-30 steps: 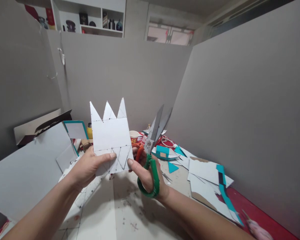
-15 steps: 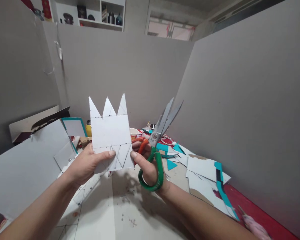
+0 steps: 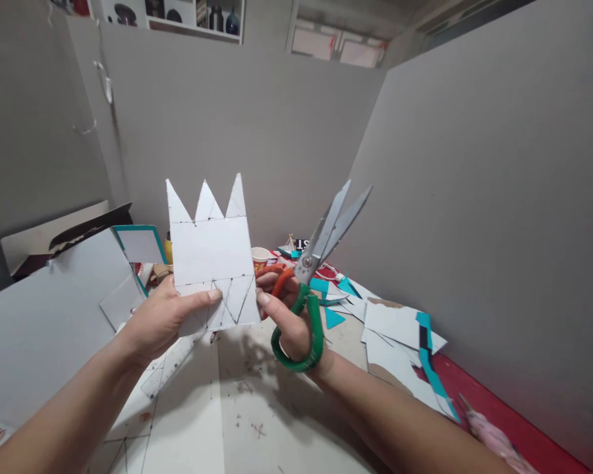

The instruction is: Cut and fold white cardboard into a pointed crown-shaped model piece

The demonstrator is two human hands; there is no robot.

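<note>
A white card piece (image 3: 210, 247) with three pointed teeth along its top is held upright above the table. Pen lines cross it, with zigzag triangles drawn on its lower part. My left hand (image 3: 161, 316) grips the lower left corner, thumb on the front face. My right hand (image 3: 289, 316) pinches the lower right edge and also carries the scissors (image 3: 306, 263). One scissor handle is green and loops around the base of the thumb; the other is orange. Their blades point up and to the right, slightly apart, away from the card.
White and teal card scraps (image 3: 400, 336) lie at the right over a red surface (image 3: 454, 375). A large white board (image 3: 59, 322) leans at the left. A clear ruler (image 3: 165, 368) rests on the table, a paper cup (image 3: 261, 254) stands behind. Grey partitions (image 3: 237, 125) surround the table.
The view has tilted down slightly, so the background sits higher. Both hands hold the card and scissors as before, with only a small shift.
</note>
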